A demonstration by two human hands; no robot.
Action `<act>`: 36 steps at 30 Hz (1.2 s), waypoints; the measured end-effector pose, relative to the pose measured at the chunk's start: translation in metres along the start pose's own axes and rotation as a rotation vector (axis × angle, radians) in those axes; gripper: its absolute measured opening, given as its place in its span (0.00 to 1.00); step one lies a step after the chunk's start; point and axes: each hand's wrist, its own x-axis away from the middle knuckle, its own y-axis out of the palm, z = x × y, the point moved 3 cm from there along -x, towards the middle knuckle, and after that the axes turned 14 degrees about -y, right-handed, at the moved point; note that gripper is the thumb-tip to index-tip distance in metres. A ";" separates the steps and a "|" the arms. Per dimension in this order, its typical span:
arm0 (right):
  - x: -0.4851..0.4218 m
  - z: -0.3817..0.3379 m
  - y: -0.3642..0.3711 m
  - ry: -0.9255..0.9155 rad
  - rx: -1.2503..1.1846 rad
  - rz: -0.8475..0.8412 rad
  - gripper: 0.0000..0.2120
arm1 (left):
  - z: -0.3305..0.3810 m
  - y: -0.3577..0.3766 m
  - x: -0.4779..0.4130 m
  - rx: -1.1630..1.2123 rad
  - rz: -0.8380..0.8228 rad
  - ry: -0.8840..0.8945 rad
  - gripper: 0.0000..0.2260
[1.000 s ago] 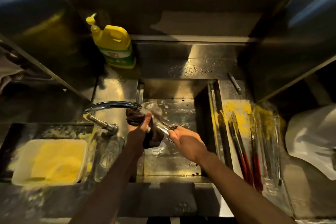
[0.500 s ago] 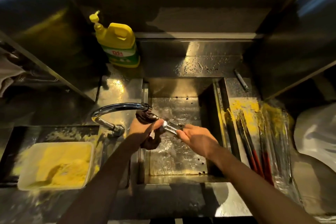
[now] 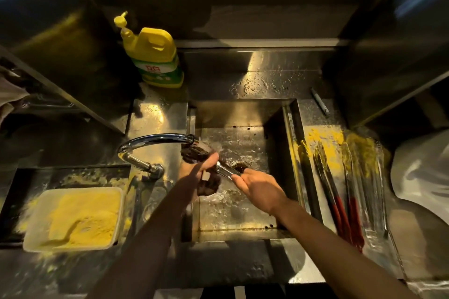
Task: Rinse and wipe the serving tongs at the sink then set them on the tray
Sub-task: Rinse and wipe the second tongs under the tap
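Left hand (image 3: 206, 168) gripping cloth (image 3: 208, 186) slid along tongs (image 3: 226, 171) right hand (image 3: 260, 189) grips, two red-handled tongs (image 3: 328, 183) (image 3: 349, 185)

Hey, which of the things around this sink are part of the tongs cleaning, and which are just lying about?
In the job: tongs, right hand, left hand, dark cloth, tap, sink, tray.
Lying about: yellow detergent bottle, tub with yellow contents, white bag, pen.

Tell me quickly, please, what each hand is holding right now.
Left hand: holds the dark cloth against the tongs.
Right hand: grips the tongs' end.
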 end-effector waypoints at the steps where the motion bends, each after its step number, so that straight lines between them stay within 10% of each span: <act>1: 0.001 0.006 -0.002 -0.041 0.003 0.031 0.16 | 0.006 -0.007 0.000 -0.093 -0.008 0.045 0.08; 5: 0.000 0.018 -0.014 -0.015 -0.069 -0.087 0.24 | 0.023 -0.016 -0.006 -0.379 -0.108 0.173 0.05; 8: 0.000 0.015 -0.015 0.025 -0.079 0.010 0.28 | 0.014 -0.008 -0.004 -0.155 -0.176 0.078 0.08; 14: 0.014 0.029 -0.018 -0.017 -0.052 -0.100 0.16 | 0.013 -0.017 -0.001 -0.350 0.006 0.169 0.11; 18: 0.027 0.043 -0.030 0.188 -0.240 0.048 0.26 | 0.014 -0.034 -0.003 0.167 0.250 0.050 0.08; 22: 0.023 0.018 -0.026 0.132 -0.034 0.131 0.27 | -0.005 -0.021 -0.004 0.451 0.069 -0.166 0.12; 29: 0.008 -0.021 0.006 0.141 -0.152 0.072 0.16 | -0.009 -0.006 0.007 0.582 -0.089 -0.111 0.13; 36: 0.004 -0.033 -0.002 0.180 -0.344 0.124 0.28 | -0.018 -0.006 0.006 0.381 0.076 -0.151 0.10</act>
